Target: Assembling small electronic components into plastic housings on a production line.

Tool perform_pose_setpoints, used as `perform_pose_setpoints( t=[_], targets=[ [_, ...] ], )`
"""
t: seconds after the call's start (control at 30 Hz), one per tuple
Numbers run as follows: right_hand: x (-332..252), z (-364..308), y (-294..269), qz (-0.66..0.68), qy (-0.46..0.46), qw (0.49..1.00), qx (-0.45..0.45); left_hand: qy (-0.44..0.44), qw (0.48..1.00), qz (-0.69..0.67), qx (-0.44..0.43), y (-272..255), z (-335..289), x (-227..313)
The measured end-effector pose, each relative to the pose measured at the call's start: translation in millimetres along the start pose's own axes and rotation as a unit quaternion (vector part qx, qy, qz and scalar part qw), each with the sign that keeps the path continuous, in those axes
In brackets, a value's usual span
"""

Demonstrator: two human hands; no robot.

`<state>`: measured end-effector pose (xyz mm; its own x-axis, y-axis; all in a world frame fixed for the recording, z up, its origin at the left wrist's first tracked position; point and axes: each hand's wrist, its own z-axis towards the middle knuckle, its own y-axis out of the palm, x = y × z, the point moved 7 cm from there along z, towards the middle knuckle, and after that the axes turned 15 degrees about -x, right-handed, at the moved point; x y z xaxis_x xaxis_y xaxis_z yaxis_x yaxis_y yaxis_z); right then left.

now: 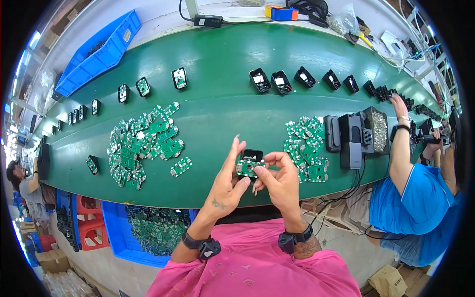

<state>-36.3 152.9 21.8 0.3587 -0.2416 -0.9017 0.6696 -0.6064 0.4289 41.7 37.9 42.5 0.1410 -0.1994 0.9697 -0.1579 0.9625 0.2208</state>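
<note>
Between the fingers (280,157), a circuit board (247,169)

From where I watch, I see a small green circuit board (246,169) lying crosswise over the near part of a black casing (253,155), its silvery and white components facing up. The casing is open on top, its dark interior showing beyond the board's far edge. I see both held between the left hand (226,183) and right hand (281,177); I cannot tell whether the board is seated.
</note>
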Motion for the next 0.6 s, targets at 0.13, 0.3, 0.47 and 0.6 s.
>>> perform_pose_setpoints(
  t=[0.13, 0.3, 0.47, 0.6],
  targets=[
    [-1, -3, -6, -0.049, 0.007, 0.999, 0.005, -0.064, 0.996, -0.041, -0.035, -4, 0, -6],
    [-27, -5, 1, -0.347, -0.121, 0.93, 0.005, -0.051, 0.998, -0.029, 0.006, -7, 0, -13],
    [-25, -4, -3, -0.327, -0.142, 0.934, 0.0, -0.049, 0.998, -0.044, 0.005, -1, 0, -12],
    [-11, -1, -4, -0.15, -0.104, 0.983, 0.004, -0.047, 0.998, -0.048, 0.005, 7, 0, -16]
  ],
)
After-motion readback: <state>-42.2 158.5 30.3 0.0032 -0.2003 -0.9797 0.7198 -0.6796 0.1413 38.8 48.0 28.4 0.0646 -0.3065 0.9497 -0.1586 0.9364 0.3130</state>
